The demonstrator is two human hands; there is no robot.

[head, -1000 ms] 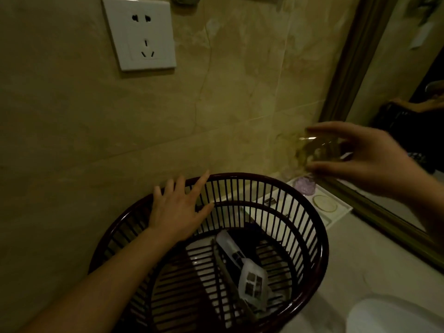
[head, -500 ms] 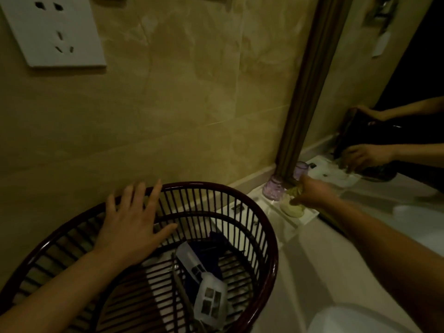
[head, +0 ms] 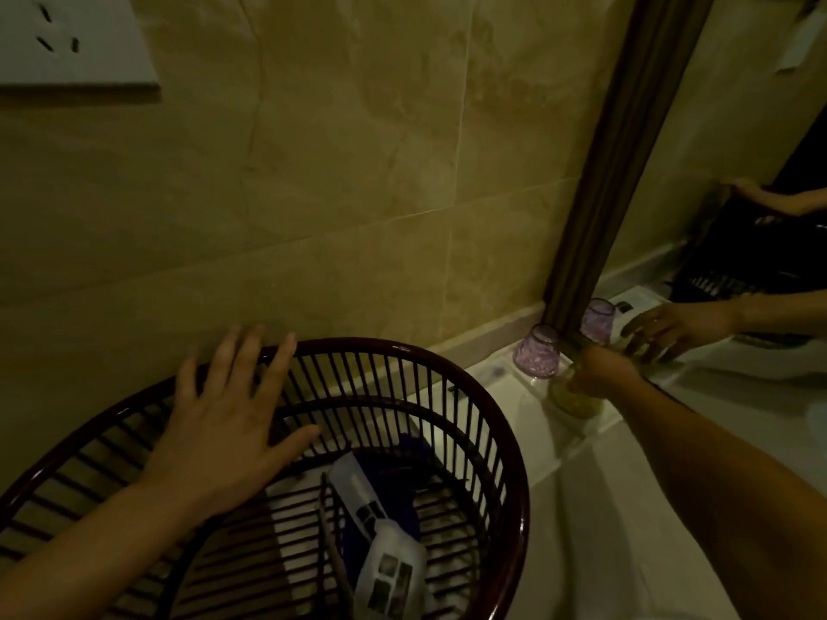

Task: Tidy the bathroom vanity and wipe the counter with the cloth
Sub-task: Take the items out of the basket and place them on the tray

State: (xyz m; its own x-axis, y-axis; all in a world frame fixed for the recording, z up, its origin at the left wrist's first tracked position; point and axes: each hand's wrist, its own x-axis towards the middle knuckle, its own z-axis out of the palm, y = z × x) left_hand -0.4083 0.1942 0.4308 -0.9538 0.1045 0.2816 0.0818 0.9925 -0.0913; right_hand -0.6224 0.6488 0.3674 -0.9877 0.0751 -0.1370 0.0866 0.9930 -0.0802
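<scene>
Two hands, mine. My left hand [head: 223, 422] lies flat, fingers spread, on the far rim of the basket [head: 514, 440], gripping nothing. My right hand [head: 602, 366] is out at the back corner, fingers wrapped over the top of the yellowish glass [head: 575, 400], which stands on the white tray [head: 528, 422]; whether its base is fully down I cannot tell.

Glasses: two real ones. The yellowish one under my right hand and one purple glass [head: 537, 356] upside down just beside it, nearer the wall, on the same tray. A second purple shape past the frame is only the mirror copy.

Basket: one, dark red, round, slatted, on the counter [head: 626, 507] against the tiled wall [head: 335, 194]. Inside it: one dark blue cloth [head: 402, 481], bunched at the bottom, partly covered by one white packet [head: 385, 543] with dark squares printed on it. One upright slatted divider stands left of the packet.

Around: one wall socket [head: 67, 38] top left, cut by the frame edge. One brown mirror frame [head: 626, 163] runs down to the counter right behind the glasses. The mirror [head: 738, 217] shows both hands and the basket again. The white sink edge shows at far right, mostly cut off.

My right forearm crosses over the counter and blocks part of the tray. Light is dim, small detail lost.
</scene>
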